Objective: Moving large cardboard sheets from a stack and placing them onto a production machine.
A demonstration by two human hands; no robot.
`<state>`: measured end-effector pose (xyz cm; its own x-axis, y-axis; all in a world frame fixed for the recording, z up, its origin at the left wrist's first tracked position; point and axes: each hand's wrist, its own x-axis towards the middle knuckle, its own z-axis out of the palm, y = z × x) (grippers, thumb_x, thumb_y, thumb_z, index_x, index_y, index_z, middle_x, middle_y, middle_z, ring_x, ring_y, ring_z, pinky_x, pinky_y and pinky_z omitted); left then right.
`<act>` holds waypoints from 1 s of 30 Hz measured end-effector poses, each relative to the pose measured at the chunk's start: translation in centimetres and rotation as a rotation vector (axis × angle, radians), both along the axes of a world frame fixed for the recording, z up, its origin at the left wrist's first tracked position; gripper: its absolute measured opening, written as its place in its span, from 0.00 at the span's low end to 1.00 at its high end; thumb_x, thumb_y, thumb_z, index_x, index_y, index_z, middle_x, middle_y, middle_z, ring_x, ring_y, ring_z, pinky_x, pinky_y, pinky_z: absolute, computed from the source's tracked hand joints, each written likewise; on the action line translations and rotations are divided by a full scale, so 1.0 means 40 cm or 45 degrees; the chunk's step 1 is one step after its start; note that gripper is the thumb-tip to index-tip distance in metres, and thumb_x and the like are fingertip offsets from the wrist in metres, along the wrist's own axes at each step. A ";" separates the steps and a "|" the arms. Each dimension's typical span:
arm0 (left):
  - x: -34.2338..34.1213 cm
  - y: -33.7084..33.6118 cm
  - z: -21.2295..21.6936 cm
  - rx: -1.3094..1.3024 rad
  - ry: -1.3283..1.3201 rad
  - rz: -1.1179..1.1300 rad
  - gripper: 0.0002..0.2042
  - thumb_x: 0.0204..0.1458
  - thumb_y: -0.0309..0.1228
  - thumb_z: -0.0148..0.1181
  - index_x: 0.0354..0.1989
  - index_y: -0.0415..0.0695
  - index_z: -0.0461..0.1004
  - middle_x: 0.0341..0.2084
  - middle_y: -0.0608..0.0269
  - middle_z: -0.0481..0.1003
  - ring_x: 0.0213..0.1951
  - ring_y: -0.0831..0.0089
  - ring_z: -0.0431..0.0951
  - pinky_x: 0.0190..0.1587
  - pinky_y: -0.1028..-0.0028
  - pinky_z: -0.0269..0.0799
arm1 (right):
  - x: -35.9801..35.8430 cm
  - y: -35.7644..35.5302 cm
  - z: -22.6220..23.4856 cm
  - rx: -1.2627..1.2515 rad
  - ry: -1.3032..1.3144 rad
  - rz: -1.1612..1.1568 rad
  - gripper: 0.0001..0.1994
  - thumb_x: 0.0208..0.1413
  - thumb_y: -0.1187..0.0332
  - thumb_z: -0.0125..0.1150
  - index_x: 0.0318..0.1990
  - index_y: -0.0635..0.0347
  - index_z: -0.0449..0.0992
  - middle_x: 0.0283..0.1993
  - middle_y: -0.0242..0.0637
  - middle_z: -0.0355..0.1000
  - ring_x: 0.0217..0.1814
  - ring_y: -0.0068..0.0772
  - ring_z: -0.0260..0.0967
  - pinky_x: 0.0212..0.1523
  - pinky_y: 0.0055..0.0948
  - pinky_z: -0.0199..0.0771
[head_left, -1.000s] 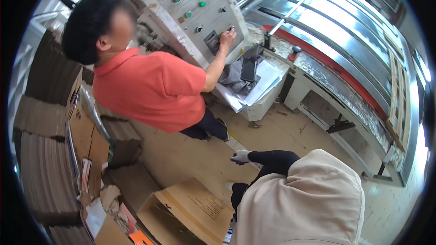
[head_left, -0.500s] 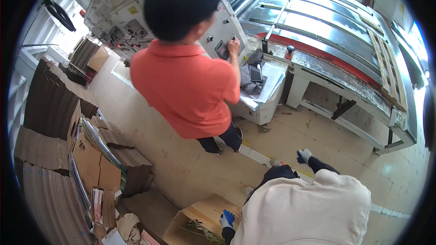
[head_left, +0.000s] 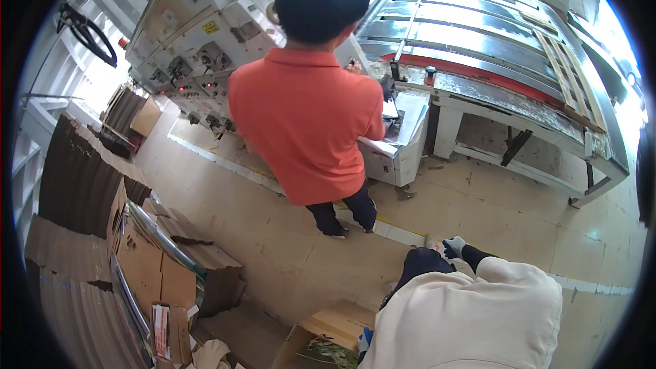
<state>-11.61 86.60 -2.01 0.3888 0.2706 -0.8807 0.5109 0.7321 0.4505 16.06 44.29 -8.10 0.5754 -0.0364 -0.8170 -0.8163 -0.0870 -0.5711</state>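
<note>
My left hand [head_left: 365,339], in a blue and white glove, is at the bottom beside an open cardboard box [head_left: 338,321]. Most of it is hidden by my cream sleeve, and I cannot tell whether it touches the box. Dry green leafy scraps [head_left: 331,350] lie inside the box. My right hand [head_left: 453,247], gloved the same way, is held out over the tiled floor. Its fingers look loosely apart, with nothing visible in them. My bent dark trouser leg [head_left: 422,263] shows between the hands.
A person in an orange shirt [head_left: 307,116] stands ahead, one hand at the control panel of a large machine [head_left: 171,61]. A metal-topped feed table [head_left: 465,34] is at the right. Stacked corrugated cardboard [head_left: 78,178] fills the left. Papers lie on a white cabinet [head_left: 389,160].
The view has shifted, and the person in orange appears farther right. My right hand has come in closer to my leg. My left hand has become mostly hidden behind my sleeve.
</note>
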 end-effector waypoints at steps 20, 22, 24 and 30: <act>0.281 0.361 0.216 0.269 -0.298 0.402 0.17 0.53 0.45 0.51 0.37 0.42 0.70 0.28 0.59 0.74 0.29 0.68 0.76 0.33 0.70 0.73 | 0.246 0.513 0.113 0.041 0.168 0.491 0.13 0.50 0.60 0.56 0.32 0.63 0.70 0.24 0.42 0.71 0.21 0.38 0.71 0.22 0.32 0.73; 0.310 0.407 0.234 0.308 -0.266 0.406 0.17 0.53 0.45 0.51 0.38 0.41 0.70 0.28 0.58 0.74 0.29 0.68 0.76 0.33 0.70 0.73 | 0.279 0.588 0.098 0.009 0.196 0.516 0.13 0.50 0.60 0.56 0.31 0.62 0.70 0.24 0.41 0.71 0.21 0.36 0.70 0.21 0.30 0.71; 0.324 0.474 0.217 0.332 -0.234 0.438 0.18 0.53 0.45 0.51 0.38 0.41 0.69 0.29 0.58 0.74 0.29 0.67 0.76 0.32 0.69 0.73 | 0.327 0.705 0.095 -0.005 0.202 0.557 0.12 0.50 0.60 0.56 0.30 0.61 0.71 0.23 0.39 0.71 0.19 0.33 0.69 0.19 0.28 0.68; 0.374 0.741 0.243 0.307 -0.120 0.496 0.18 0.51 0.43 0.53 0.38 0.39 0.68 0.30 0.55 0.74 0.29 0.65 0.75 0.31 0.69 0.73 | 0.489 1.079 0.083 -0.108 -0.009 0.858 0.12 0.51 0.59 0.55 0.29 0.59 0.74 0.21 0.33 0.67 0.18 0.25 0.63 0.18 0.27 0.61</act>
